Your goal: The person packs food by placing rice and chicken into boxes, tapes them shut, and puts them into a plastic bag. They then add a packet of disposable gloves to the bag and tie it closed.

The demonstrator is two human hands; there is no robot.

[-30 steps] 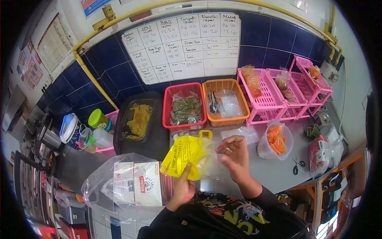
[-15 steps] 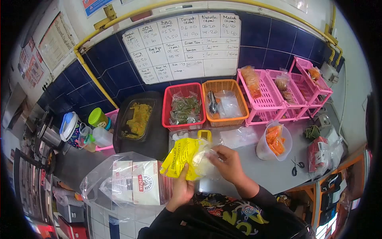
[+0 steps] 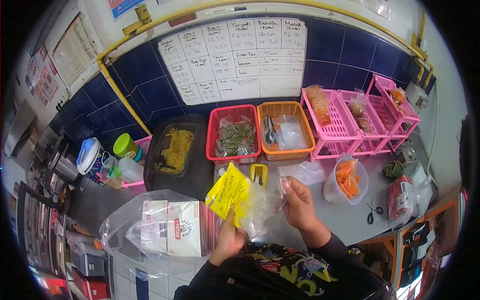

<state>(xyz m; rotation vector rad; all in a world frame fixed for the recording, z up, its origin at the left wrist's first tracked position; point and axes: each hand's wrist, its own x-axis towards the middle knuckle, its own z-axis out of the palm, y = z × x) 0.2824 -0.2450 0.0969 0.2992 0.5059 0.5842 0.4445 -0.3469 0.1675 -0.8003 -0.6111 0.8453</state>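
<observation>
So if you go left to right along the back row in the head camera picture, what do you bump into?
Blue-lidded jug → green-lidded jar → black tray of yellow food → red basket → orange basket → pink racks.

The right hand (image 3: pixel 299 202) has pulled a clear glove (image 3: pixel 262 207) out of the yellow packet (image 3: pixel 229 192).

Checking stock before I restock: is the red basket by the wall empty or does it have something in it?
Not empty. The red basket holds clear bags of green leaves that cover most of its floor.
</observation>
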